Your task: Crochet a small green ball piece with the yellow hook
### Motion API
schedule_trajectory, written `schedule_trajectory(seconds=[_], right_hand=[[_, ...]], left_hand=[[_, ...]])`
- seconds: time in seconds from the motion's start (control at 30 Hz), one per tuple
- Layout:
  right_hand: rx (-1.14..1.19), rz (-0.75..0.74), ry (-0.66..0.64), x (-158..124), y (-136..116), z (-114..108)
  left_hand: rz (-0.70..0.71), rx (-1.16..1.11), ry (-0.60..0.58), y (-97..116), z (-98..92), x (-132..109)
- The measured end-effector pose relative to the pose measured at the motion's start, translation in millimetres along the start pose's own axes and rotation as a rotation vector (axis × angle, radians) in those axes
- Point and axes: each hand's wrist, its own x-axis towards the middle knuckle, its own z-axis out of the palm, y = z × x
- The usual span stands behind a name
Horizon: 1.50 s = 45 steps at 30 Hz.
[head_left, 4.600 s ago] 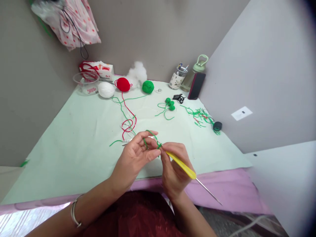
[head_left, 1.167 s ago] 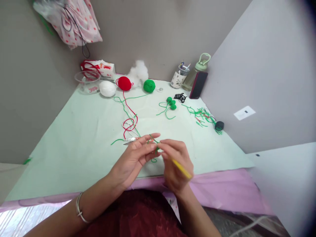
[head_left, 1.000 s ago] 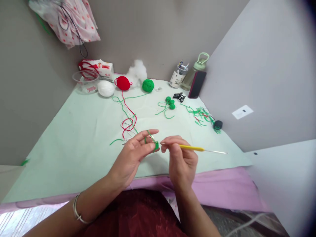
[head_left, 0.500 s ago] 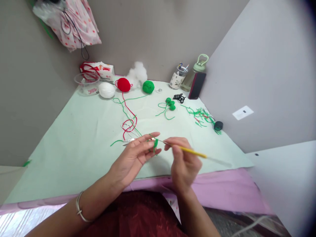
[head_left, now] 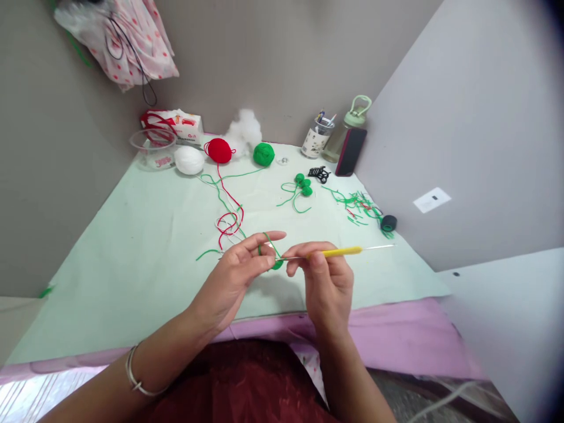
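Item: worktable, pale green cover (head_left: 132, 252), pink border (head_left: 396, 341) along the near edge
- Bounds: grey walls close on the left and back; a slanted grey panel (head_left: 462, 129) shuts off the right side. Open cover lies left of the hands and between them and the back row.
- Left hand (head_left: 238, 276): raised above the near edge, thumb and fingers pinched on a small green crochet piece (head_left: 277, 264); a green strand (head_left: 267, 241) loops over the forefinger. Bracelet (head_left: 134, 376) on the wrist.
- Right hand (head_left: 326, 288): just beside the left, closed round the yellow handle of a crochet hook (head_left: 337, 253); shaft level, tip at the crochet piece, bare metal tail pointing right.
- Middle ground: loose red and green strands (head_left: 229, 217) trail from the back row toward the left hand; three small green balls (head_left: 303, 183); black clip (head_left: 318, 173); yarn scraps (head_left: 359, 205) and a dark spool (head_left: 388, 223) by the right panel.
- Back row, left to right: plastic bowl (head_left: 153, 147), tissue pack (head_left: 178, 123), white ball (head_left: 189, 160), red ball (head_left: 219, 150), stuffing (head_left: 244, 130), green ball (head_left: 263, 154), pen cup (head_left: 315, 141), bottle (head_left: 348, 126), phone (head_left: 350, 153)
- Spotted cloth (head_left: 123, 41) hangs in the left corner
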Motion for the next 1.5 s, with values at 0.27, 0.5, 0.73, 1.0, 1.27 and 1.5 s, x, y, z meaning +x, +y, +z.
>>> schedule_trajectory(seconds=[0.27, 0.5, 0.73, 1.0, 1.27, 1.5], right_hand=[[-0.712, -0.597, -0.061, -14, 9, 1], [-0.153, -0.111, 0.061, -3, -1, 4], [-0.264, -0.214, 0.016, -8, 5, 10], [-0.372, -0.249, 0.086, -6, 6, 0], [-0.088, -0.041, 0.032, 2, 1, 5], [-0.041, 0.018, 0.029, 0, -1, 0]], left_hand=[[-0.017, -0.069, 0.065, -5, 5.5, -1], [-0.062, -0.168, 0.029, -4, 4.4, 0], [0.021, -0.069, 0.010, -10, 12.0, -1], [-0.118, -0.267, 0.005, -11, 3.1, 5], [0.004, -0.071, 0.006, -7, 8.1, 0], [-0.004, -0.061, -0.017, -3, 4.3, -1]])
